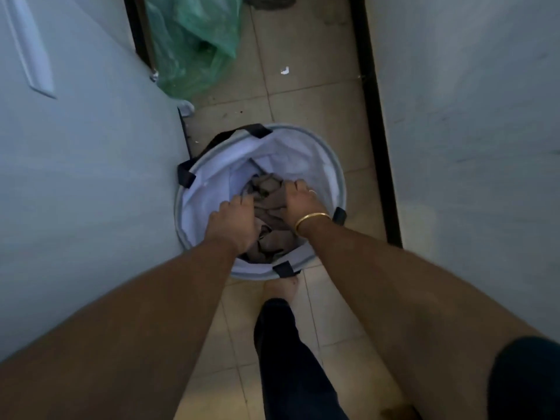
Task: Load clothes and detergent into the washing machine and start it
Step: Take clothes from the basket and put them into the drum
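Inside hamper, both hands' grip on clothes

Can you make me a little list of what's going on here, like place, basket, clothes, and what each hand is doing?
place: narrow tiled floor between pale walls
basket: round grey laundry basket with dark handles, standing on the floor
clothes: dark brownish clothes inside the basket
left hand: left hand down in the basket, gripping the clothes
right hand: right hand gripping the clothes too, gold bangle on the wrist
behind: green plastic bag

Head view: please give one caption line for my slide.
Both hands, left hand and right hand, grip dark clothes inside a round laundry basket on tiled floor.
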Available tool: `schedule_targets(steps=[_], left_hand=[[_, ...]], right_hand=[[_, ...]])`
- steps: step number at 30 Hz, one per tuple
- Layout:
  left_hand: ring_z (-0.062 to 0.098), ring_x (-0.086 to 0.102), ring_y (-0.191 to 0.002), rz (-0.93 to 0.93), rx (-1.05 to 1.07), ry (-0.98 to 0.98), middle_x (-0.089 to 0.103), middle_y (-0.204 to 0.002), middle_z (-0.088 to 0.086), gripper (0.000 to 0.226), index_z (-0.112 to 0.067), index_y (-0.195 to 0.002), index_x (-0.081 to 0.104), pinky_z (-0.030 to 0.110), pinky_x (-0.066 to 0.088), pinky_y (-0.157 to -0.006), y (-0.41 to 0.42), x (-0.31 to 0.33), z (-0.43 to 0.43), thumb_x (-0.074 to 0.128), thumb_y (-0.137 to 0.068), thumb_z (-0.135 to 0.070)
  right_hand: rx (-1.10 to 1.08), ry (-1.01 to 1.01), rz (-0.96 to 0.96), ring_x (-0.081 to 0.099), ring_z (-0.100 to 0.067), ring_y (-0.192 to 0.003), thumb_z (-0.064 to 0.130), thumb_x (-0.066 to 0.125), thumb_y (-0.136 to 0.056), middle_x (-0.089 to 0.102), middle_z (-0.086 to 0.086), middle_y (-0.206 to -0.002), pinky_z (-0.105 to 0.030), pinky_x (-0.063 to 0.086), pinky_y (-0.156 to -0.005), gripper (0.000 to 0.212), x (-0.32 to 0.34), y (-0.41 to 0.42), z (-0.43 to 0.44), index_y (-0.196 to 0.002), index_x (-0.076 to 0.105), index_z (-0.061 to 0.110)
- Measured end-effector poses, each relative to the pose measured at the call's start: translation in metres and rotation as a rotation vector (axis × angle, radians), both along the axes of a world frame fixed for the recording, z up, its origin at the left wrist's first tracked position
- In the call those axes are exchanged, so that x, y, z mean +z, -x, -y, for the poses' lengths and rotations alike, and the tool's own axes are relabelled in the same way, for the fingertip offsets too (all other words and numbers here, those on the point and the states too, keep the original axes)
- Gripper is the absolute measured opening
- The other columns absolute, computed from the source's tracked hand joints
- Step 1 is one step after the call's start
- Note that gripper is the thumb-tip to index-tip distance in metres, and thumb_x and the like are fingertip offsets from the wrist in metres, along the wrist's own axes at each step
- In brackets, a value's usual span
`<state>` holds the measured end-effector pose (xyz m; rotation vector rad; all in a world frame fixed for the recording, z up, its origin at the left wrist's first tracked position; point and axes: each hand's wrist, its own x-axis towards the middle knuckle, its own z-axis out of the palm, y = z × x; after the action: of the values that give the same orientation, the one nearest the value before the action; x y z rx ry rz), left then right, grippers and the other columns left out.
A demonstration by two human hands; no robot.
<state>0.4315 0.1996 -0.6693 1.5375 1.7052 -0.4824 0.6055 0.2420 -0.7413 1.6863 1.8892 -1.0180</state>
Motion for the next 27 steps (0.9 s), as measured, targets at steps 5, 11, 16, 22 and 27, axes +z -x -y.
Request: schedule_targets(steps=[5, 11, 16, 22, 27], left_hand=[[0.041, 0.055, -0.137, -0.027, 0.024, 0.11, 0.054, -0.149, 0.015, 0.043, -0.012, -0.15, 0.049, 0.053, 0.049, -0.11, 0.01, -0.043, 0.019, 0.058, -0.111, -0.027], [0.042, 0.054, -0.138, 0.044, 0.184, 0.123, 0.052, -0.152, 0.018, 0.044, -0.009, -0.15, 0.049, 0.056, 0.05, -0.116, 0.001, -0.046, 0.007, 0.059, -0.11, -0.026], [0.045, 0.064, -0.125, 0.126, 0.563, 0.04, 0.062, -0.136, 0.022, 0.031, -0.005, -0.133, 0.057, 0.06, 0.057, -0.108, -0.007, -0.015, -0.001, 0.062, -0.106, -0.019], [0.039, 0.071, -0.116, 0.351, 0.939, -0.017, 0.071, -0.121, 0.014, 0.017, -0.02, -0.107, 0.059, 0.054, 0.061, -0.105, -0.024, 0.085, -0.01, 0.061, -0.114, -0.035], [0.032, 0.077, -0.128, 0.741, 1.286, 0.201, 0.081, -0.139, 0.004, 0.091, -0.037, -0.145, 0.07, 0.057, 0.059, -0.117, -0.032, 0.197, -0.01, 0.069, -0.078, -0.099]], right_hand=[[-0.137, 0.207, -0.052, 0.038, -0.058, -0.144, 0.06, 0.077, -0.082, 0.007, -0.019, -0.173, -0.065, 0.039, -0.121, 0.121, -0.059, 0.028, -0.003, -0.163, -0.012, 0.047], [-0.143, 0.113, -0.104, 0.053, -0.052, -0.133, 0.029, 0.071, -0.095, 0.043, -0.029, -0.153, -0.052, 0.044, -0.114, 0.081, -0.05, 0.04, 0.002, -0.164, 0.029, 0.022], [-0.217, 0.037, -0.147, 0.065, -0.048, -0.118, 0.021, 0.057, -0.1, 0.067, -0.026, -0.13, -0.052, 0.054, -0.101, 0.043, 0.024, 0.018, -0.007, -0.143, 0.055, 0.017], [-0.27, -0.009, -0.19, 0.064, -0.041, -0.119, 0.019, 0.058, -0.099, 0.07, -0.021, -0.128, -0.043, 0.053, -0.096, 0.032, 0.169, -0.019, -0.024, -0.131, 0.064, 0.018], [-0.645, -0.014, -0.465, 0.068, -0.029, -0.117, 0.007, 0.062, -0.102, 0.075, -0.011, -0.121, -0.032, 0.051, -0.098, 0.022, 0.31, -0.028, -0.027, -0.119, 0.073, 0.016]])
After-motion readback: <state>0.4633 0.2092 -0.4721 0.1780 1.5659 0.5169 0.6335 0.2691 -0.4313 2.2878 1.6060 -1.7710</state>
